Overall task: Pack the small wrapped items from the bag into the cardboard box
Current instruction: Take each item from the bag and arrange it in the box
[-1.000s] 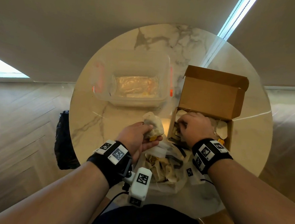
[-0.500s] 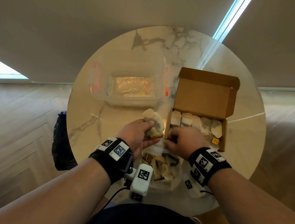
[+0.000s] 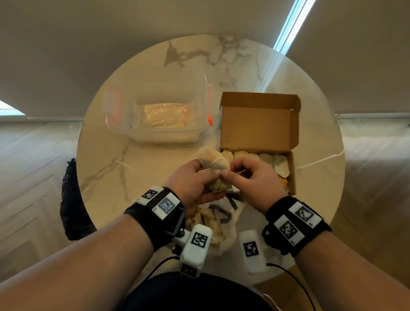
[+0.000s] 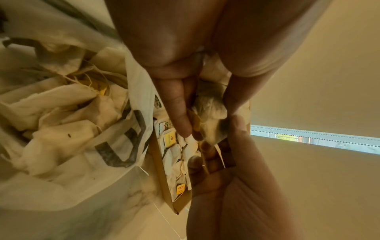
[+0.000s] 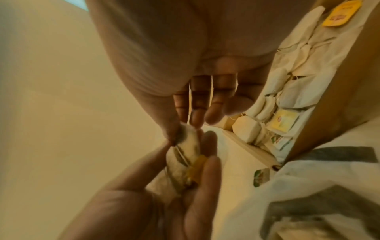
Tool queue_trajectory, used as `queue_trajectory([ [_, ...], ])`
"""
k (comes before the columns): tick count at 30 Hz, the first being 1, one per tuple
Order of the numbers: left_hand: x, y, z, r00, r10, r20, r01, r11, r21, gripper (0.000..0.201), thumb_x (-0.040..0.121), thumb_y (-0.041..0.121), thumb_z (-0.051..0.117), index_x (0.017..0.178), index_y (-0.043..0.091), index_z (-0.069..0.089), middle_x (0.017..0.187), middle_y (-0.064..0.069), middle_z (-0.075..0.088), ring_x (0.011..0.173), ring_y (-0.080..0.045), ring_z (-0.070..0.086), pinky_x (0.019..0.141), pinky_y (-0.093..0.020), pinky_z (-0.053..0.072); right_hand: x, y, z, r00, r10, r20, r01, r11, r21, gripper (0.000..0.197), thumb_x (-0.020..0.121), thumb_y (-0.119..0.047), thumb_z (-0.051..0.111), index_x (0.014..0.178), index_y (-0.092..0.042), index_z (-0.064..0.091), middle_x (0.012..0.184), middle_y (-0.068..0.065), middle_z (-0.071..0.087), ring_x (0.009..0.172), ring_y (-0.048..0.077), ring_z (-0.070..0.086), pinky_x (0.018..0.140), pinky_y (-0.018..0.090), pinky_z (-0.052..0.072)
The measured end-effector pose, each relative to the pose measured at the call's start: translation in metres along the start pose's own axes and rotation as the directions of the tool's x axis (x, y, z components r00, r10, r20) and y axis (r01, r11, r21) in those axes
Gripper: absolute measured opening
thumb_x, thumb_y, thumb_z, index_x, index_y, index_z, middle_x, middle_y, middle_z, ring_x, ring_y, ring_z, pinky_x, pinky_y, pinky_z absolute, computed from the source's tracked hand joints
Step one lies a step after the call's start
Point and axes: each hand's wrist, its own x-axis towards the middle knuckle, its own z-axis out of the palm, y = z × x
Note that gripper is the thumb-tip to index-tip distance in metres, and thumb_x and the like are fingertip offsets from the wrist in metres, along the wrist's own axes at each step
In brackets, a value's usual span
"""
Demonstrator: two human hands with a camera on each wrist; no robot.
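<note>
The left hand (image 3: 191, 184) cups a small clump of wrapped items (image 3: 214, 165) just above the surface (image 3: 114, 162), fingers curled under so the bundle sits as a ready supply near the cardboard box (image 3: 260, 125). The right hand (image 3: 248, 181) meets it from the other side, thumb and fingertips pinching one sachet (image 5: 188, 138) at the top of the clump, probably to peel a single piece free; the strings and a yellow tag look tangled among them, though the wrist view is too blurred to be sure which item each string belongs to. Holding the clump close to the box's near-left corner keeps the carry short. The box stands open, lid flap upright at the back, with a row of items already laid along its far edge and more beneath. The bag (image 3: 220, 218) lies slumped on the surface between the two wrists, mouth open toward the box, with many items inside, so I judge the packing only partly done
</note>
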Motion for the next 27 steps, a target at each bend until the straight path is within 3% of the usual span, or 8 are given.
queue_trajectory([
  [4, -0.004, 0.003, 0.000, 1.000, 0.008, 0.025, -0.008, 1.000, -0.005, 0.026, 0.101, 0.009, 0.063, 0.127, 0.010, 0.065, 0.117, -0.014, 0.077, 0.107, -0.028, 0.076, 0.085, -0.043, 0.064, -0.002, -0.001, -0.007, 0.999, 0.048, -0.021, -0.042, 0.973, 0.227, 0.011, 0.088, -0.017, 0.082, 0.091, -0.011, 0.073, 0.087, 0.011, 0.073, 0.077, 0.018, 0.068, 0.075, 0.041, 0.063],
  [10, -0.004, 0.007, -0.007, 0.994, -0.003, -0.111, -0.013, 0.990, -0.137, 0.017, 0.104, 0.015, 0.062, 0.119, 0.008, 0.062, 0.112, -0.017, 0.075, 0.098, -0.027, 0.079, 0.075, -0.038, 0.067, -0.005, 0.002, -0.017, 0.981, 0.174, -0.090, -0.105, 0.853, 0.511, 0.011, 0.093, -0.009, 0.075, 0.100, -0.012, 0.067, 0.096, 0.009, 0.078, 0.090, 0.027, 0.075, 0.081, 0.044, 0.063],
  [14, -0.007, 0.009, -0.016, 0.987, -0.040, -0.158, 0.002, 0.972, -0.237, 0.024, 0.103, 0.017, 0.062, 0.121, 0.001, 0.062, 0.115, -0.024, 0.073, 0.100, -0.035, 0.078, 0.080, -0.040, 0.066, 0.007, 0.026, -0.015, 0.946, 0.204, -0.251, -0.194, 0.979, 0.064, 0.026, 0.092, -0.023, 0.079, 0.107, -0.029, 0.058, 0.095, -0.004, 0.076, 0.082, 0.013, 0.075, 0.075, 0.034, 0.064],
  [18, -0.013, 0.007, -0.026, 0.990, -0.032, -0.136, -0.006, 0.963, -0.271, 0.029, 0.095, -0.002, 0.048, 0.120, -0.009, 0.060, 0.116, -0.031, 0.072, 0.104, -0.042, 0.076, 0.088, -0.044, 0.064, 0.022, 0.043, 0.002, 0.979, 0.125, -0.160, -0.162, 0.956, -0.245, 0.011, 0.095, -0.024, 0.072, 0.096, -0.031, 0.064, 0.092, -0.012, 0.069, 0.088, 0.009, 0.067, 0.068, 0.020, 0.051],
  [22, -0.014, 0.002, -0.031, 0.989, -0.011, -0.149, -0.016, 0.984, -0.179, 0.034, 0.097, -0.012, 0.039, 0.123, -0.004, 0.059, 0.109, -0.026, 0.074, 0.098, -0.035, 0.078, 0.077, -0.037, 0.067, 0.028, 0.043, 0.017, 0.985, 0.138, -0.106, -0.163, 0.942, -0.292, 0.010, 0.098, -0.024, 0.068, 0.097, -0.034, 0.072, 0.090, -0.015, 0.069, 0.086, 0.004, 0.064, 0.065, 0.017, 0.047],
  [27, -0.014, 0.001, -0.038, 0.987, -0.017, -0.160, 0.001, 0.995, -0.102, 0.028, 0.103, -0.008, 0.043, 0.124, 0.001, 0.060, 0.109, -0.021, 0.075, 0.102, -0.032, 0.078, 0.078, -0.035, 0.066, 0.031, 0.042, 0.023, 0.982, 0.166, -0.084, -0.185, 0.923, -0.337, 0.017, 0.094, -0.025, 0.070, 0.104, -0.038, 0.073, 0.094, -0.012, 0.071, 0.086, 0.008, 0.066, 0.064, 0.020, 0.048],
])
